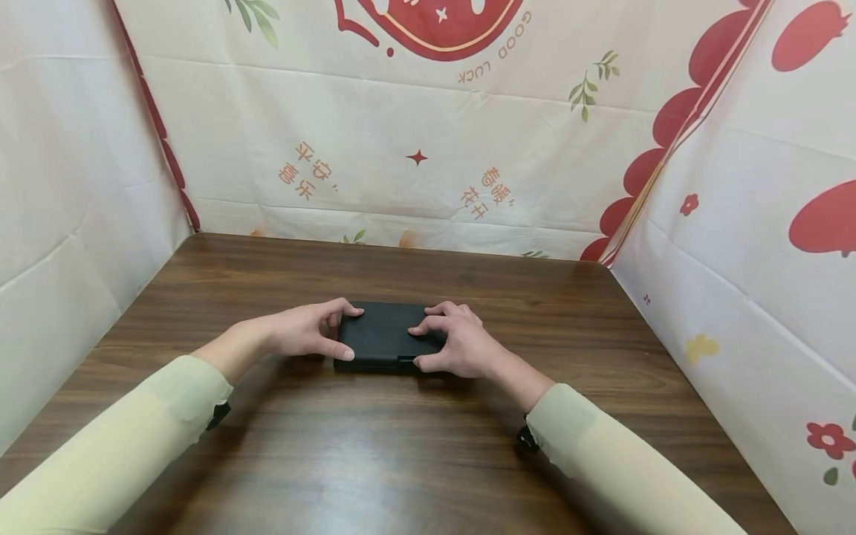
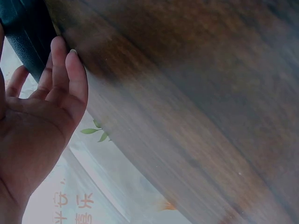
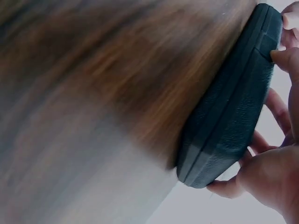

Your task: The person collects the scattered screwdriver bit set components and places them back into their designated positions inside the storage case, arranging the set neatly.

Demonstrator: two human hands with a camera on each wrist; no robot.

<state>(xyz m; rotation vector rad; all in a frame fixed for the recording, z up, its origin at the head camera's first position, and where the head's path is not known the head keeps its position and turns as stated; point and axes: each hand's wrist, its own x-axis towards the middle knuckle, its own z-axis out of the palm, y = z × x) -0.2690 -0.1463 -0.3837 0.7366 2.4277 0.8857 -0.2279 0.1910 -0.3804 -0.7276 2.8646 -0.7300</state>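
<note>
A flat black rectangular case (image 1: 381, 332) lies on the wooden table, with a seam running along its side (image 3: 219, 116) in the right wrist view. My left hand (image 1: 304, 331) grips its left end, thumb on the near corner and index finger on top near the far corner. At the other end my right hand (image 1: 466, 346) holds the case, thumb against the near edge, one bent finger on the lid and others at the far right. The left wrist view shows only a dark part of the case (image 2: 28, 35) beside the fingers. Whatever is inside is hidden.
The brown wood-grain table (image 1: 374, 461) surrounds the case. A white printed cloth (image 1: 401, 111) hangs behind the far edge, and more cloth walls the left (image 1: 60, 186) and right (image 1: 749, 223) sides.
</note>
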